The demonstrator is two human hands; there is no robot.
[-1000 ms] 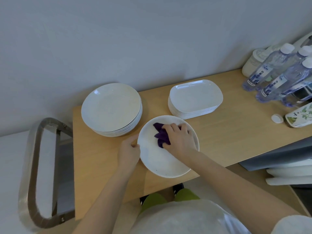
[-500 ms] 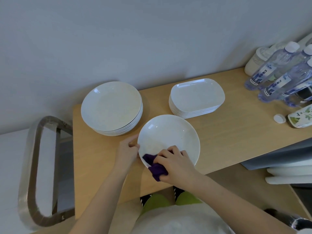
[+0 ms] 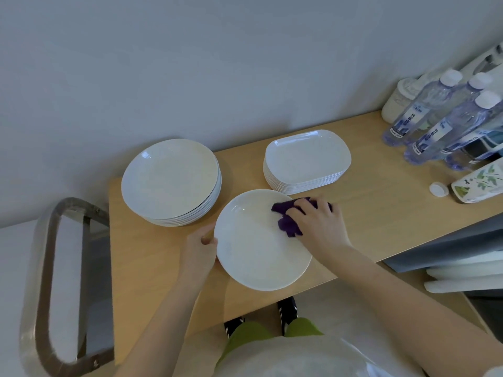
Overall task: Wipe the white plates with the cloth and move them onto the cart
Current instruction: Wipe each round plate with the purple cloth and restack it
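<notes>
Step in hand: the wiping stage is judged to be under way; a single round white plate [image 3: 258,246] is being cleaned at the near edge of the wooden table [image 3: 381,210], overhanging it slightly.
Right hand: the right hand [image 3: 317,223] is laid over the purple cloth [image 3: 288,221], which is pressed against the plate at about 2 o'clock on its rim; the fingers are bent over the cloth, though how tightly it is gripped cannot be told.
Left hand: the left hand [image 3: 200,247] is held against the plate's rim at about 9 o'clock, thumb on top of the edge, so that the plate is steadied.
Waiting plates: a stack of round plates [image 3: 170,180] is seen at 10 o'clock from the wiped plate, a stack of oblong plates [image 3: 307,160] at 1 o'clock; both are still on the table.
Cart: a metal cart handle [image 3: 46,284] is seen at 8 o'clock, off the table's left end; its shelf is largely hidden.
Other items: water bottles [image 3: 435,123] and a loose white cap [image 3: 438,189] are set at 3 o'clock, well apart from the plate.
Next move: once the surface is judged clean, the cloth would need to be lifted clear and the plate carried leftward to the cart; a firm hold on the rim is called for, since glazed ware is likely to be slippery.
</notes>
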